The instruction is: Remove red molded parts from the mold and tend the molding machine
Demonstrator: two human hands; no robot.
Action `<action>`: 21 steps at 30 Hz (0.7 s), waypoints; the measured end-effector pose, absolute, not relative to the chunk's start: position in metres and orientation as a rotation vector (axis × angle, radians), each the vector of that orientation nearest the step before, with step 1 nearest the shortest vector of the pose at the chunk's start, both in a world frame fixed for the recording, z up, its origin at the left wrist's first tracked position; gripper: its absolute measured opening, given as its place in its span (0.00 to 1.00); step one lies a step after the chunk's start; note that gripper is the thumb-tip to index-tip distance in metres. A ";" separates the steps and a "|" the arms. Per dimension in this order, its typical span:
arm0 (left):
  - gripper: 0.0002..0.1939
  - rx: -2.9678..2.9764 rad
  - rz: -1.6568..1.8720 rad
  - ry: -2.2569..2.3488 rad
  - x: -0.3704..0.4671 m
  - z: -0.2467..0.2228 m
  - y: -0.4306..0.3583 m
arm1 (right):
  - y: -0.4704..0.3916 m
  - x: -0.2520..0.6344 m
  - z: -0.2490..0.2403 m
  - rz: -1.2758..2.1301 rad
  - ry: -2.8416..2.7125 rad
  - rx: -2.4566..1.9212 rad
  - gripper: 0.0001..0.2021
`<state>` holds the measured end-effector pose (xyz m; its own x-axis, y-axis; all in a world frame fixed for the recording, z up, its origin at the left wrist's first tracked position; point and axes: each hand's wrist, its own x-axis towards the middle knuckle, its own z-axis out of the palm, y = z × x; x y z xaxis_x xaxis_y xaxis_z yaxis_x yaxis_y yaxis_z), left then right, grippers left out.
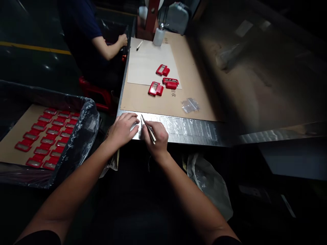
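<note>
My right hand (157, 136) is closed round a thin pen-like tool (151, 132), its dark tip pointing up and left over the metal table edge (222, 139). Just left of it, my left hand (124, 128) lies on the same edge, fingers bent and slightly spread around a small clear plastic piece (134, 126). A row of clear plastic pieces (189, 127) runs along the edge to the right. Beyond my hands, three red framed parts (155, 88) rest on the cardboard and white sheet (143, 64). Small clear bags (190, 105) lie right of them.
At the left stands a plastic-lined bin (88, 136) with several red parts (47, 140) on cardboard. A person (84, 37) sits beyond the table's left side. A bottle (159, 36) and another pen-like tool (139, 45) are at the back. A translucent bag (212, 187) hangs below the edge.
</note>
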<state>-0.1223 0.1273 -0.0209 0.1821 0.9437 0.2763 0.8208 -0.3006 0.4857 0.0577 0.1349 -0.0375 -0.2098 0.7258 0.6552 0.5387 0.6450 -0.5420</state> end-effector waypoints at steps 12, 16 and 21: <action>0.09 2.252 0.708 1.755 -0.120 -0.019 0.128 | 0.125 0.059 -0.041 0.182 -1.948 -0.990 0.07; 0.07 2.269 0.686 1.758 -0.118 -0.017 0.128 | 0.116 0.059 -0.038 0.178 -1.951 -1.002 0.07; 0.08 2.271 0.697 1.758 -0.118 -0.015 0.128 | 0.103 0.064 -0.034 0.181 -1.956 -0.994 0.08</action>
